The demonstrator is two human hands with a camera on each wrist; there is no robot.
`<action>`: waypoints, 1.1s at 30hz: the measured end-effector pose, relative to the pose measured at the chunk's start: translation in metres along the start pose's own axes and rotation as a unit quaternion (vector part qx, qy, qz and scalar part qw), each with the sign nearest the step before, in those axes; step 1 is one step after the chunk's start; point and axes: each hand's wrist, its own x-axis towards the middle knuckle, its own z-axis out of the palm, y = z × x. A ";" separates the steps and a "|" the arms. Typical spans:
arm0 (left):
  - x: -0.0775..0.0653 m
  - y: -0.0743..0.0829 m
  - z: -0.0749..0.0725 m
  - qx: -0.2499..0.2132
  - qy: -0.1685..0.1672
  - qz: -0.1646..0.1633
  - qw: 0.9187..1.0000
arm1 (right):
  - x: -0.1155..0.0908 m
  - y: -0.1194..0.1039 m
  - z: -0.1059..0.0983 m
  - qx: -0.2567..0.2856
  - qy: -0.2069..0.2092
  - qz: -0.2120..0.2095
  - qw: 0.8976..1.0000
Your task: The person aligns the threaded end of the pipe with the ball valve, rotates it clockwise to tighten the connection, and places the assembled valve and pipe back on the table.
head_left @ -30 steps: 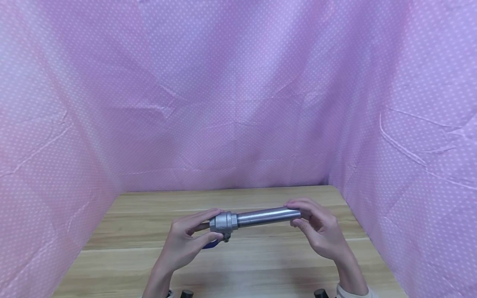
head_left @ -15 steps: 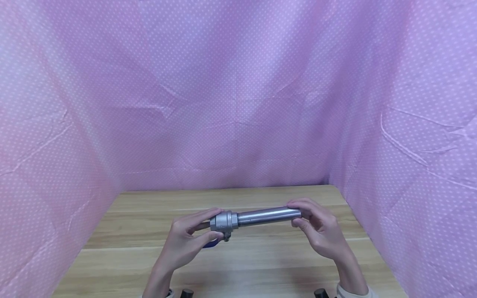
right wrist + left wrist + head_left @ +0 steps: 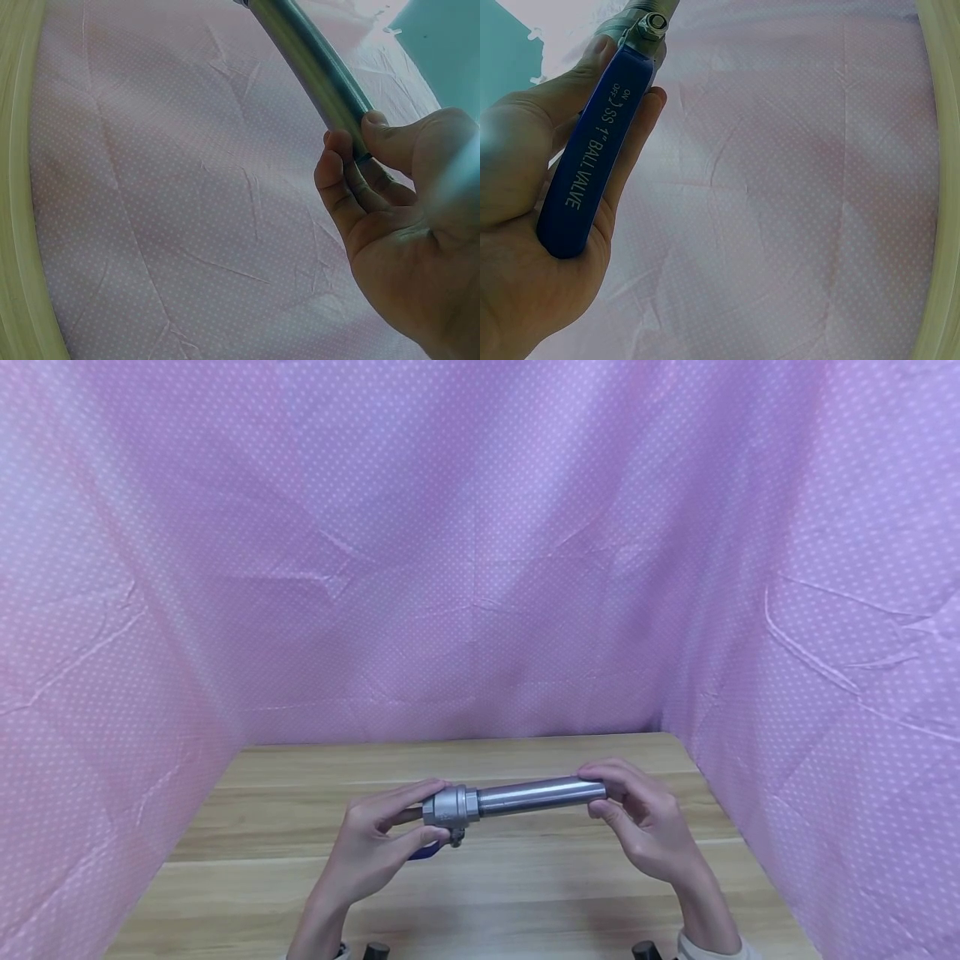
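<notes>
A steel ball valve is joined end to end with a smooth metal pipe, and both are held up over the table, the pipe's right end slightly higher. My left hand grips the valve body between thumb and fingers. In the left wrist view the valve's blue lever, lettered "SS 1" BALL VALVE", lies along the palm below a nut. My right hand pinches the pipe's free end; in the right wrist view the thumb and fingertips press on opposite sides of it.
Below the hands is a light wood-grain table. Pink dotted cloth walls it in at the back and both sides. Two dark rounded ends, a left one and a right one, poke in at the near edge.
Both hands keep the same grip. Valve and pipe stay almost exactly where they were, with only a very slight shift.
</notes>
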 end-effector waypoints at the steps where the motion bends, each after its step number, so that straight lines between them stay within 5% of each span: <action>1: 0.000 0.000 0.000 0.000 0.000 0.000 1.000 | 0.000 0.000 0.000 0.000 0.000 0.000 1.000; 33: 0.002 -0.001 0.001 0.004 -0.004 -0.002 1.000 | 0.000 0.002 0.000 -0.008 0.006 0.000 1.000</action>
